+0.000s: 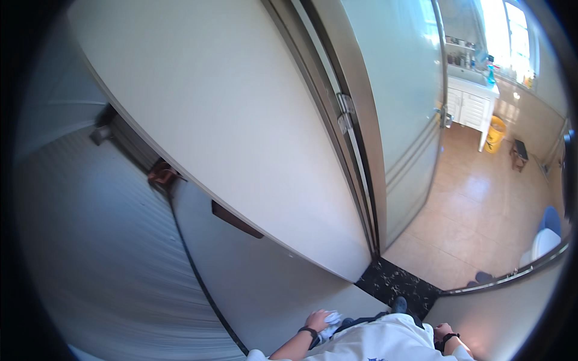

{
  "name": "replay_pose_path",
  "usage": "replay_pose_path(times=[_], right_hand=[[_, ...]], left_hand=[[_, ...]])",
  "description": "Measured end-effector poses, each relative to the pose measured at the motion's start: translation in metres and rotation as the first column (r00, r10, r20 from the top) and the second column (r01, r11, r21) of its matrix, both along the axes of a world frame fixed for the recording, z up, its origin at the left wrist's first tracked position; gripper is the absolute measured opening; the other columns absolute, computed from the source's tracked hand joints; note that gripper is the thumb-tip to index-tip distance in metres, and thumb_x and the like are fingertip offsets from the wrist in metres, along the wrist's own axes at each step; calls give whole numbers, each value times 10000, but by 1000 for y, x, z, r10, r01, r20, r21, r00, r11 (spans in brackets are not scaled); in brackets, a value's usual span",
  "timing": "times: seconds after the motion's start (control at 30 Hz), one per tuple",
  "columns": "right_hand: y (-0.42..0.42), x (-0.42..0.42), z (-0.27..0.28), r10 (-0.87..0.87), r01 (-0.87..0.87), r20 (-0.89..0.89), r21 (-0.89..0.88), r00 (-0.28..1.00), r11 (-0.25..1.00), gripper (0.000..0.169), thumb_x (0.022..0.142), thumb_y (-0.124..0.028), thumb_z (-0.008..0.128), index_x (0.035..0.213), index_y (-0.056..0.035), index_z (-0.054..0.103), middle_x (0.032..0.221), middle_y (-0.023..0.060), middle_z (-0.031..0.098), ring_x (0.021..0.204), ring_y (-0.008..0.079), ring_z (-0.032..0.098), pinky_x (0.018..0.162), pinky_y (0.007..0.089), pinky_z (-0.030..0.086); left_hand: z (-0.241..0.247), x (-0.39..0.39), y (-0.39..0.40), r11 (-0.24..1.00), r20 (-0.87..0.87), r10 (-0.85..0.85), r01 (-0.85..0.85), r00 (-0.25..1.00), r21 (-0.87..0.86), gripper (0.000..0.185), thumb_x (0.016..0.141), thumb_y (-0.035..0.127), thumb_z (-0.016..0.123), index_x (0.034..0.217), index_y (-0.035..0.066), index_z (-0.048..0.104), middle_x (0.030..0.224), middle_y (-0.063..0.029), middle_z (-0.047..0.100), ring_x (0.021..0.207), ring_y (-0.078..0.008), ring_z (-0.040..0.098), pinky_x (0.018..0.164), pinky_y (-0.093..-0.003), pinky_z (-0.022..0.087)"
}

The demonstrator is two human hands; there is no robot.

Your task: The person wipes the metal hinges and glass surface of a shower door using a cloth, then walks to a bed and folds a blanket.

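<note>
My left hand [318,320], with a dark band on its wrist, is at the bottom centre beside my white shirt [384,340]. A crumpled white cloth or tissue [333,317] is gripped in its fingers. On the other side of my body hangs my right hand [441,331], low by my hip and also banded at the wrist. Its fingers look curled, but whether anything lies in them is hidden. One dark shoe [399,305] is on the black marbled threshold [393,282] of the doorway before me.
A frosted glass door [397,90] stands open beside a cream wall [216,104]. Beyond it are a white vanity [472,106], a blue spray bottle [491,72], a yellow bucket [496,135], a small stool [519,153], slippers [484,276] and a toilet [545,243] with a blue lid.
</note>
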State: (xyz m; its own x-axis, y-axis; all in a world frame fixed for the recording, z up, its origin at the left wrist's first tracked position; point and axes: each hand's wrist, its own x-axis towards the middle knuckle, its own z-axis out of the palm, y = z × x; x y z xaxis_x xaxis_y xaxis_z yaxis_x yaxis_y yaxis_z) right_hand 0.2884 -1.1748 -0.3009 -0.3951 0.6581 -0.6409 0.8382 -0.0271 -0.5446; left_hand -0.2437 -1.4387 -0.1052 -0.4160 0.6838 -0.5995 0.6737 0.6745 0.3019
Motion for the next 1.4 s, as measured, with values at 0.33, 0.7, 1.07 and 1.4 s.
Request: replay_pose_path(times=[0.33, 0.7, 1.07, 1.4], right_hand=[[121, -260, 223, 439, -449, -329, 50, 836, 892, 493, 907, -295, 627, 1324, -54, 519, 1141, 173, 669, 1026, 342, 644, 879, 403, 512], [134, -440, 381, 390, -117, -870, 372, 301, 921, 682, 816, -279, 722, 1375, -30, 419, 1339, 197, 476, 1221, 384, 497, 1011, 405, 414], [189, -530, 501, 727, 334, -646, 755, 232, 565, 551, 767, -28, 688, 1281, 32, 499, 1290, 256, 486, 1080, 420, 579, 887, 440, 506], [233, -587, 527, 837, 558, -526, 744, 151, 367, 506, 710, -29, 757, 1179, 15, 573, 1180, 245, 535, 907, 364, 602, 740, 395, 509]], left_hand=[[93, 42, 194, 690, -121, 87, 28, 989, 724, 531, 696, 22, 708, 1211, 136, 646, 1295, -54, 567, 1146, -328, 540, 981, -391, 477], [180, 9, 274, 353, -294, 254, 195, 921, 915, 537, 778, 69, 716, 1278, 71, 521, 1410, -191, 446, 1244, -428, 471, 1019, -482, 433], [280, -64, 366, 114, -450, 689, 528, 568, 841, 237, 922, 258, 588, 1062, 72, 634, 1423, -219, 457, 1350, -425, 325, 1035, -475, 376], [315, -120, 413, 40, -477, 671, 615, 567, 787, 208, 967, 244, 546, 973, 42, 596, 1305, -237, 563, 1108, -359, 543, 925, -379, 456]])
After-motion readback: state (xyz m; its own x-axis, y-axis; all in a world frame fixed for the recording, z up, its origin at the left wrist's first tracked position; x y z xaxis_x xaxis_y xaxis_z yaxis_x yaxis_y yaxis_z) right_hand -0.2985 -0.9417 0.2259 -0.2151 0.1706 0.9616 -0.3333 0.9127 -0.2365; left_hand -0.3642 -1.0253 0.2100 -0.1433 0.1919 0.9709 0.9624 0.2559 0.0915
